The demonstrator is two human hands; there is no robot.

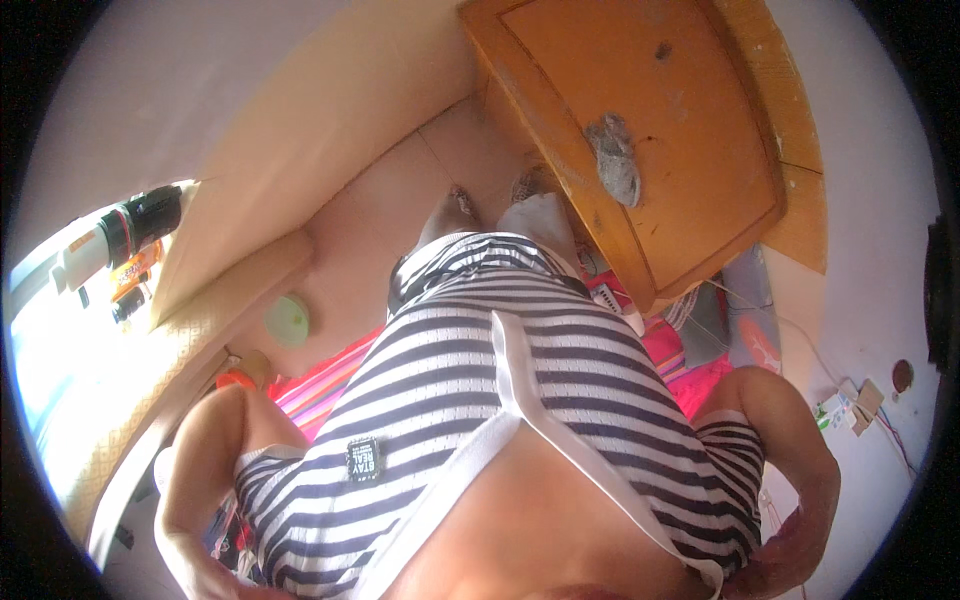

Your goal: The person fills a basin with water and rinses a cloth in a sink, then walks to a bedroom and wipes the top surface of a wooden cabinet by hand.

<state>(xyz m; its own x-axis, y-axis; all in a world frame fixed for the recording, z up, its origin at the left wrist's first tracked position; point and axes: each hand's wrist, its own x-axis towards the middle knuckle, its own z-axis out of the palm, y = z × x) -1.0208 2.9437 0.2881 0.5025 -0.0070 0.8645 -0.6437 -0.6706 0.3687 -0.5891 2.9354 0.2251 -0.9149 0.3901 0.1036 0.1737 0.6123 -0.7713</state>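
I have on a black-and-white striped knit garment (pixel 450 352) with a white neckband (pixel 514 367) and a dark patch (pixel 364 459) that bears writing. Both elbows stick out sideways, and the forearms bend back towards my shoulders. My left hand (pixel 251 591) is at the bottom edge, mostly cut off, close to the striped cloth at that shoulder. Beside the other shoulder, my right hand (pixel 772 574) is at the garment near the end of the neckband. Its fingers are blurred and partly hidden, so whether it grips the cloth is unclear.
A worn orange-brown wooden tabletop (pixel 705 150) stands ahead on the right, with a crumpled grey cloth (pixel 619 169) on it. Bottles (pixel 135 221) line the bright windowsill at left. A pale green round object (pixel 286 320) is on the floor by striped pink fabric (pixel 330 382). Wires (pixel 892 435) hang from the right wall.
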